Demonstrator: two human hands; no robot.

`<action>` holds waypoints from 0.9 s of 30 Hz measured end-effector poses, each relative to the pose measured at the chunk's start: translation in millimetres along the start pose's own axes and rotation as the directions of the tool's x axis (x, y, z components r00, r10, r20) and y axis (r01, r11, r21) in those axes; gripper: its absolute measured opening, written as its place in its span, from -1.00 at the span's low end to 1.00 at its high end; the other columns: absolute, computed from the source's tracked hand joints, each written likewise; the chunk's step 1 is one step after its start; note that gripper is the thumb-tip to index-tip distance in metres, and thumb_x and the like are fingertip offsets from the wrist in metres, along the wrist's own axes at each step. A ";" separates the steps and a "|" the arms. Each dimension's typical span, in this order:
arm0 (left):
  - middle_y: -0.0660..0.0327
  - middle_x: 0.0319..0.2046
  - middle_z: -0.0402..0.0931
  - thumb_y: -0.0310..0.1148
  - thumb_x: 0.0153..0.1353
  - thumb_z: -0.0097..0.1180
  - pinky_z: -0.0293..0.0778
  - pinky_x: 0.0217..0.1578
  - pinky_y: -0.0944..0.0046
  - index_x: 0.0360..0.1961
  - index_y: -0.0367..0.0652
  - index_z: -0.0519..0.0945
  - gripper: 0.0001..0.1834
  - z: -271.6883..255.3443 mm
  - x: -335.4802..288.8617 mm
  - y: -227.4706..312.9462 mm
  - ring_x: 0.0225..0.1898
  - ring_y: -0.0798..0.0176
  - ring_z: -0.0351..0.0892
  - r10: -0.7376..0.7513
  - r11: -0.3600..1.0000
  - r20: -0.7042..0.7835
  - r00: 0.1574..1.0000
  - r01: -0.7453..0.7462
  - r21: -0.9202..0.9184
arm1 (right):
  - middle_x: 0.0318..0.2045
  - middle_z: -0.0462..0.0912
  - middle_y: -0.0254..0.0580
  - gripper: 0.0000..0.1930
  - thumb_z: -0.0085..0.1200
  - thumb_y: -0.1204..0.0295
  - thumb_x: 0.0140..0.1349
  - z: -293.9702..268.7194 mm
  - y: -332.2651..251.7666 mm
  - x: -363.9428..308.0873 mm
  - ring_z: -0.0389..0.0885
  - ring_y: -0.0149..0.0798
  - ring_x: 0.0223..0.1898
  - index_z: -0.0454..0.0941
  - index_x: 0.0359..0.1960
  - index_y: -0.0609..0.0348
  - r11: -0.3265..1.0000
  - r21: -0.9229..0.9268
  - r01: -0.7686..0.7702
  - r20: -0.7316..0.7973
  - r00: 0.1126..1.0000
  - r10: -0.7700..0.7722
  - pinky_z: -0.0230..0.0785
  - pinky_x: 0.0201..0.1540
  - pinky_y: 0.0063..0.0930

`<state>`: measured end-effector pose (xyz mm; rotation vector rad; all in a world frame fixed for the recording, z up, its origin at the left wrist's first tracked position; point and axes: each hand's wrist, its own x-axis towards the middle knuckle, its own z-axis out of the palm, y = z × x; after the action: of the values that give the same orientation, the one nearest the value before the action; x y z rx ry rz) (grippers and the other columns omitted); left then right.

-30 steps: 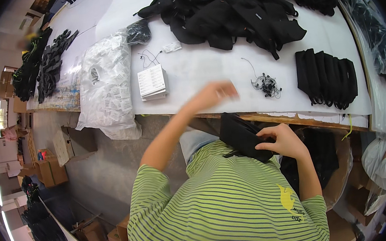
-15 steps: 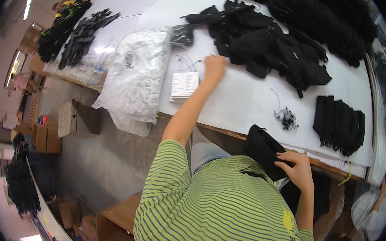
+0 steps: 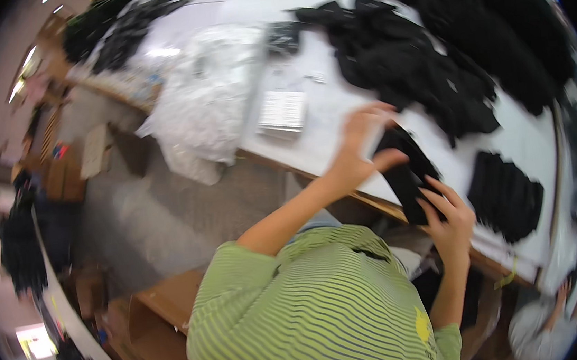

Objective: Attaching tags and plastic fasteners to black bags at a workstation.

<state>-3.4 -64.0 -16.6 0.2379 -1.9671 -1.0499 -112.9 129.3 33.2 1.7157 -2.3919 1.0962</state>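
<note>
One left hand [image 3: 360,149], one right hand [image 3: 452,216] and one black pouch [image 3: 401,186] show. One bench [image 3: 328,103] bears one card stack [image 3: 282,111], one white bag [image 3: 213,86], two big black heaps [image 3: 395,59] [image 3: 496,31] — and one folded row [image 3: 505,197].

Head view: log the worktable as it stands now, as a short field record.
Left hand: thumb and fingers spread at the upper end of the black fabric item; contact blurred
Right hand: holding the item's lower part
White cards: stacked, left of the hands
Plastic bag: left of the cards
Folded black pieces: right of the right hand
Loose black heap: beyond the hands
</note>
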 end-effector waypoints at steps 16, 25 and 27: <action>0.19 -0.15 0.57 -0.33 0.17 0.19 0.50 -0.07 0.23 -0.05 -0.21 0.49 -0.65 39.3 -35.4 9.8 -0.14 0.27 0.57 -0.696 0.091 0.341 0.632 0.549 -0.831 | -0.52 0.36 -0.47 -0.83 -0.10 0.39 0.35 43.6 19.0 -42.9 0.22 -0.64 -0.53 0.45 -0.16 0.20 0.250 0.907 -0.340 0.133 0.793 0.595 0.05 -0.49 -0.75; 0.13 -0.30 0.61 -0.45 0.08 0.26 0.55 -0.27 0.36 -0.16 -0.39 0.56 -0.68 42.2 -39.8 28.3 -0.32 0.34 0.61 -0.623 0.215 0.538 0.568 0.785 -0.580 | -0.30 0.62 -0.26 -0.72 0.16 0.53 0.12 0.1 28.6 5.8 0.42 -0.53 -0.55 0.48 -0.11 0.16 0.792 0.572 -0.212 -0.198 0.902 0.384 0.25 -0.48 -0.66; 0.14 -0.31 0.61 -0.44 0.07 0.26 0.55 -0.27 0.36 -0.16 -0.39 0.56 -0.68 42.7 -39.9 32.2 -0.32 0.33 0.61 -0.636 0.201 0.515 0.574 0.768 -0.607 | -0.38 0.63 -0.27 -0.78 0.18 0.53 0.12 -0.3 31.0 7.8 0.42 -0.51 -0.60 0.52 -0.18 0.14 0.865 0.451 -0.222 -0.203 0.918 0.341 0.23 -0.53 -0.65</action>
<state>-5.0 1.7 -28.0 0.6150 -1.2055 -2.5535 -142.0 127.9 20.0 1.1819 -2.3997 1.8742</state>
